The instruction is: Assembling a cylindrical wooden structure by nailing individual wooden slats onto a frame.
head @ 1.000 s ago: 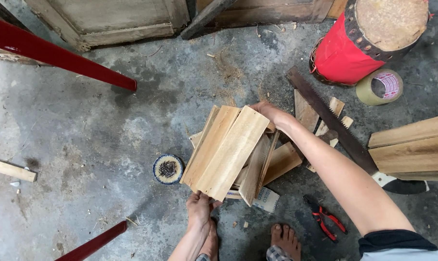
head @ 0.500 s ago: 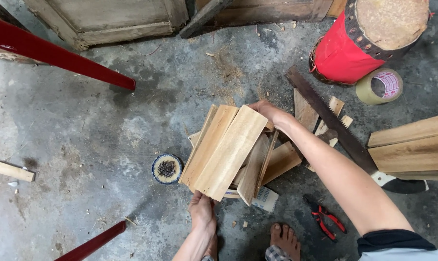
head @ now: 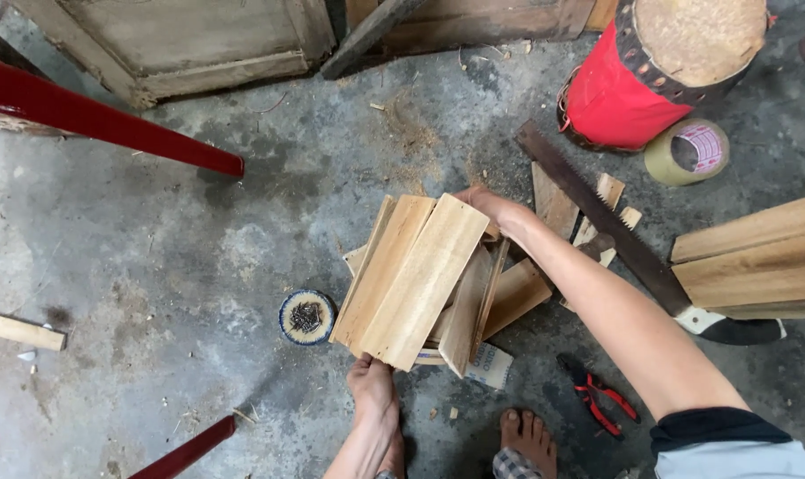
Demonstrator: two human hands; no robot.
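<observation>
Both hands are gripping a stack of pale wooden slats — left hand closing on the near end, right hand clasping the far end. The stack is sitting tilted above more offcuts on the concrete floor, just beside a small dish of nails. A handsaw and red pliers are lying to the right.

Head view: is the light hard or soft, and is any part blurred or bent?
Head view: light is soft and even; the wooden planks cast only a faint shadow on the concrete floor. Left hand and right hand at the plank ends look sharp. No glare. The handsaw and red bar stay nearly straight, so little distortion shows.
</observation>
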